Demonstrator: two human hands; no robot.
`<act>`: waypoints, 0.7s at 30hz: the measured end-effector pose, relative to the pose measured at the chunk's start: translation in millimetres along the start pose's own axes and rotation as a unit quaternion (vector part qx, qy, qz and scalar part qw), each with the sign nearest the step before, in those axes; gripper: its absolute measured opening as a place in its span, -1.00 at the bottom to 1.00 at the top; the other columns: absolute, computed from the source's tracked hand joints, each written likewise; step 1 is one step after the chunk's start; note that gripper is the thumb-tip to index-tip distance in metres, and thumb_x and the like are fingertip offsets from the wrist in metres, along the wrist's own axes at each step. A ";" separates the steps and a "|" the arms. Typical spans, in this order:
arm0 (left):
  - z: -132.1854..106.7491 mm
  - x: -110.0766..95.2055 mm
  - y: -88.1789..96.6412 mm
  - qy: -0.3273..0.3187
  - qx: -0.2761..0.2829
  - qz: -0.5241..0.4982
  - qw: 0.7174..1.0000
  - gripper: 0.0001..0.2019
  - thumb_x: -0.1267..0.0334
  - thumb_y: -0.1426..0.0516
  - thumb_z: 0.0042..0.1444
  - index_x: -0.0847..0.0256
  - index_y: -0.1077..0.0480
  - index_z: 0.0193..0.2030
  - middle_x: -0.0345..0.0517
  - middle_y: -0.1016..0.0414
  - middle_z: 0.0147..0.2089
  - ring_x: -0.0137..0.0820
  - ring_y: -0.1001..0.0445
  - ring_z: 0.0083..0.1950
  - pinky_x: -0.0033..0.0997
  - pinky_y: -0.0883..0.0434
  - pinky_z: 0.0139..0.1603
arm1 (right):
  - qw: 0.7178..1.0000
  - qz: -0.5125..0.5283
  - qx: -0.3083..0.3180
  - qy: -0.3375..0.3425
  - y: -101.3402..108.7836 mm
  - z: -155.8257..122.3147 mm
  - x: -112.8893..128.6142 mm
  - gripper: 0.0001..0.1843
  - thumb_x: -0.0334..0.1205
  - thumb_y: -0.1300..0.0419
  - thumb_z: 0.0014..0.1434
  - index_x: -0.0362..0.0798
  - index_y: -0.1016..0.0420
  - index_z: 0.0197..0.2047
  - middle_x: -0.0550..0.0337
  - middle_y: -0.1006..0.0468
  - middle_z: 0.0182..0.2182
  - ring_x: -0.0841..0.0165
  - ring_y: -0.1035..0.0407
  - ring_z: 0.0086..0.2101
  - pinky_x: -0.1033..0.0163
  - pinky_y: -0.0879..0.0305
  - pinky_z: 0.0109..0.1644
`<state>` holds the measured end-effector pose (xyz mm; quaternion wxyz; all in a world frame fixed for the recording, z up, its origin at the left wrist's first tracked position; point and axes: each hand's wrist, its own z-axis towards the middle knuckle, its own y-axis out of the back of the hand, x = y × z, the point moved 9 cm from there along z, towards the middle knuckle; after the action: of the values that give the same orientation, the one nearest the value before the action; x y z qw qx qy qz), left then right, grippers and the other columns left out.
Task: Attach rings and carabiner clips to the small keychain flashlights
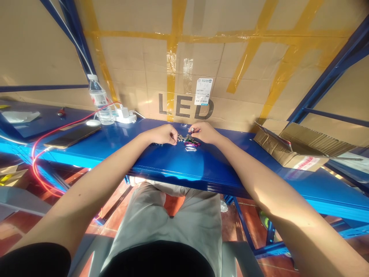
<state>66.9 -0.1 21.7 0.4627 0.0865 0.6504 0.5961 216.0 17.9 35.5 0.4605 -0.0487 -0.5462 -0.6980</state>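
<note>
On the blue shelf, my left hand rests with its fingers curled together at the left side of a pile of small metal pieces. Whatever those fingers hold, if anything, is hidden. My right hand pinches a small silvery metal piece between thumb and fingers, just above the pile's right side. Shiny pink and silver clip-like pieces lie close in front of the pile. Several small dark pieces sit partly hidden under my left wrist.
Behind the shelf stands a large taped cardboard sheet marked LED. A water bottle, a power strip and a phone with a red cable are at left. An open cardboard box sits at right.
</note>
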 end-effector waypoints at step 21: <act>-13.5 -48.4 24.5 -0.134 -0.290 0.075 0.945 -0.92 0.33 -0.21 0.19 0.19 -0.48 -0.17 -0.24 -0.45 -0.40 -0.43 -0.42 -0.36 -0.41 -0.36 -0.26 | 0.999 -0.025 0.024 0.034 -14.1 -4.7 26.7 -0.93 -0.37 -0.22 0.02 -0.09 -0.55 -0.40 0.20 -0.55 -0.44 0.33 -0.39 -0.39 0.23 -0.24 -0.29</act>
<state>73.5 -34.9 64.9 0.5046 0.0757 0.3729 0.7749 193.0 -2.0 38.7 0.4622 0.0005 -0.5479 -0.6973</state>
